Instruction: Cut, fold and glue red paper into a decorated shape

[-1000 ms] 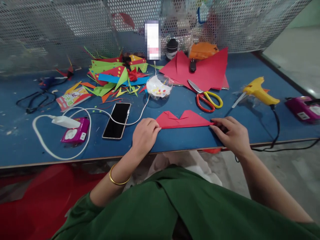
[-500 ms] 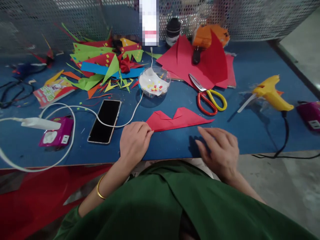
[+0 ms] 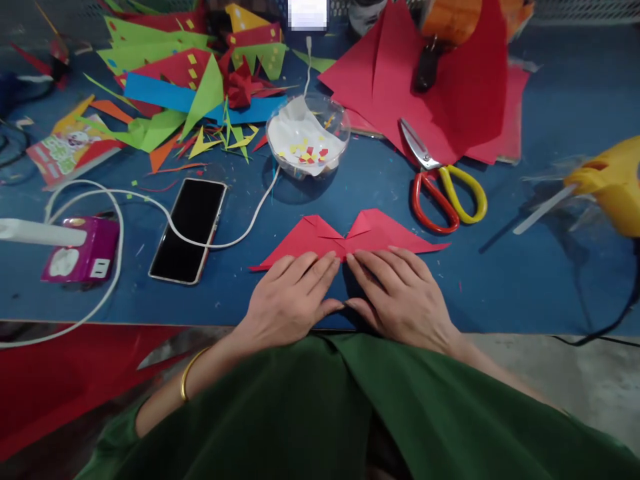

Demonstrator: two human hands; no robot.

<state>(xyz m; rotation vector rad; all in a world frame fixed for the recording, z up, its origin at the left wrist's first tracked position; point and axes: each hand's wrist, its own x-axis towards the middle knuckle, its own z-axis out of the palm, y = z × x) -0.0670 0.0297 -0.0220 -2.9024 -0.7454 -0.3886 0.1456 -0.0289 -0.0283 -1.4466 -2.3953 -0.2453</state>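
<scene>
Likely craft workshop: folded paper (image 3: 379, 230), glue gun (image 3: 617, 179)

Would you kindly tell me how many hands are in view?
2: the left hand rests on the folded red paper left of its middle, and the right hand rests on it right of the middle.

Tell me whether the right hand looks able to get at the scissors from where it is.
Probably yes: the right hand rests on the folded red paper, and the scissors lie just beyond, handles on the near side, with only the paper's right end and tabletop between.
</scene>
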